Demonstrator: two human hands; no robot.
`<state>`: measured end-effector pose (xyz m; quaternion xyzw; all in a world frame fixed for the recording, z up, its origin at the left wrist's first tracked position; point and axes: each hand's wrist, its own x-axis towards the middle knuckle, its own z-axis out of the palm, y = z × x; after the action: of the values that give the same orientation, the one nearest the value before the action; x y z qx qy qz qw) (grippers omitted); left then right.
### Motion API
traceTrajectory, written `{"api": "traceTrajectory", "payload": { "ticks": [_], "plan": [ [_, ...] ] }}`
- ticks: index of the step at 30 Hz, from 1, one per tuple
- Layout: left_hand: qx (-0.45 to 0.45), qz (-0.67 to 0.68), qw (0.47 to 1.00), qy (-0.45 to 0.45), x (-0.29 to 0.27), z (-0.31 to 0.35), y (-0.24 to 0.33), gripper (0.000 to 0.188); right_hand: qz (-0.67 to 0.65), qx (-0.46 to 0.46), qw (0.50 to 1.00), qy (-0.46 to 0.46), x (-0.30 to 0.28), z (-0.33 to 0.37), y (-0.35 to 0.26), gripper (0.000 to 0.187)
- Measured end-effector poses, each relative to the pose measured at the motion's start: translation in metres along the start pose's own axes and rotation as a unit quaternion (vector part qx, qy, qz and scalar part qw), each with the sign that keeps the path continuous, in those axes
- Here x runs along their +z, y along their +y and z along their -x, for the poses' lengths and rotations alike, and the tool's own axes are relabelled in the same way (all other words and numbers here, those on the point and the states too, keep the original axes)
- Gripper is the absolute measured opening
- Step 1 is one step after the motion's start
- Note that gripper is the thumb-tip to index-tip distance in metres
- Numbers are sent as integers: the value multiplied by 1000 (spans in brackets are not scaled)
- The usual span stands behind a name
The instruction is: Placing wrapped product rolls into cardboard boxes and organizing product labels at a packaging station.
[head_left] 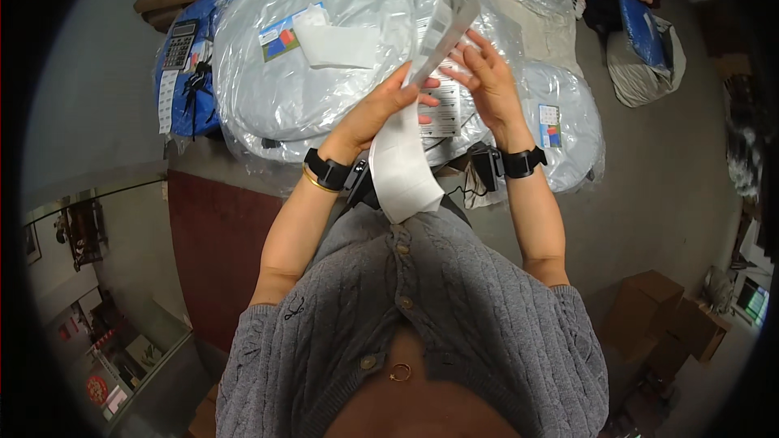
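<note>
A long white strip of labels hangs in front of me, its lower end curling down against my front. My left hand pinches the strip, with the thumb across its near face. Above that hand, the strip folds into a bundle of layers with grey printed patches. My right hand is raised beside the folded bundle, fingers bent and spread; a fingertip is at the bundle's edge, and whether it presses there is hard to tell. Behind the hands lie round, silvery-white folded items in clear plastic bags.
On the big bag lies a loose white paper piece beside a colourful picture card. At left, a calculator and black ties rest on a blue bagged item. Cardboard boxes stand on the floor at lower right.
</note>
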<state>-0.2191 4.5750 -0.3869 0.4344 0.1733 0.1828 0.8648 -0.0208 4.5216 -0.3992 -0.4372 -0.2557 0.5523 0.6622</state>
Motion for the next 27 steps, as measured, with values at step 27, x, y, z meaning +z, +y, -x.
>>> {"api": "traceTrajectory", "payload": {
  "ticks": [27],
  "plan": [
    [105, -352, 922, 120, 22, 17, 11, 73, -169, 22, 985, 6, 5, 41, 9, 38]
  ]
}}
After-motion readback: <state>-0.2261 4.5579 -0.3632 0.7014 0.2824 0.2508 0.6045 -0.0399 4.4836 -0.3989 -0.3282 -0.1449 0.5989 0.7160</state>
